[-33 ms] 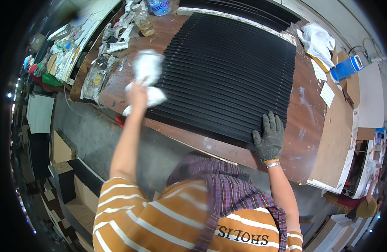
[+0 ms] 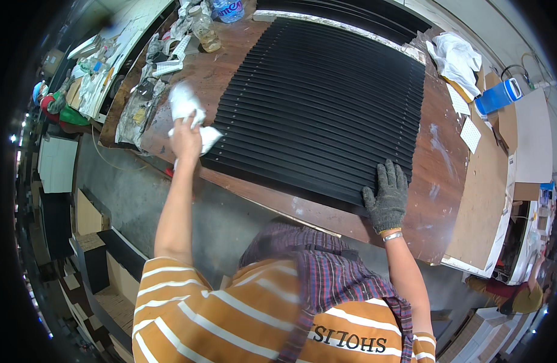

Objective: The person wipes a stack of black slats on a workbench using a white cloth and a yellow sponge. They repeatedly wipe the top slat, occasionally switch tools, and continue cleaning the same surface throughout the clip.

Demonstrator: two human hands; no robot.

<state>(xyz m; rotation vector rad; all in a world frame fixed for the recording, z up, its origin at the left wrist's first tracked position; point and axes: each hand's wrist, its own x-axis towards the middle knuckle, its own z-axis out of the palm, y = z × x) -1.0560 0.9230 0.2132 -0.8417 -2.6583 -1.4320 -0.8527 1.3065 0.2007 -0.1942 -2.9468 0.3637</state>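
Observation:
Bunched in my bare left hand (image 2: 186, 140) is a white cloth (image 2: 185, 100), its upper part blurred by motion. This hand is just off the near left ends of the black strips (image 2: 321, 103), with a loose corner of the cloth close to them. The strips are long and narrow, laid side by side in a wide sheet, with small holes near both ends. My right hand (image 2: 388, 196), in a dark grey knitted glove, lies flat with fingers outstretched on the sheet's near right corner.
Strips and sheets lie on a brown wooden table (image 2: 439, 181) with a worn near edge. At its far left stand a clear jar (image 2: 206, 30) and a plastic bottle (image 2: 228, 10) beside crumpled rags. To the right are a white bag (image 2: 454, 54), a blue jug (image 2: 498, 97) and cardboard.
My left hand has moved left with the white cloth, away from the ends of the black strips. My right hand stays in the same place on the corner.

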